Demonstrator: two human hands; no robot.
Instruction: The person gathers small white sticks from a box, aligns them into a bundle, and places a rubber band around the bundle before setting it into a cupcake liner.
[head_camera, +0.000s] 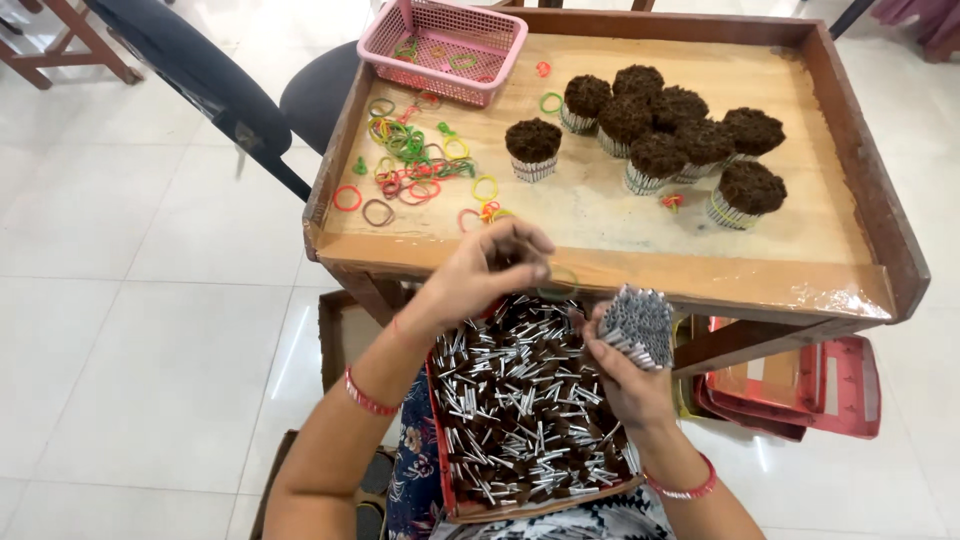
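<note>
Gripping the bundle of silver sticks (638, 326) closed in the right hand (625, 375), above the lap tray (447, 480), the left hand (487, 270) pinches a rubber band (560, 283); stretching it wide should clear the bundle's end.

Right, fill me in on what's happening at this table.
A person sits with a red tray of loose silver-and-brown sticks on the lap. The right hand has a grip on a gathered bundle of those sticks, while the left hand stretches a rubber band beside it. On the wooden tray table, nine finished brown-topped bundles stand near scattered coloured rubber bands and a pink plastic basket.
</note>
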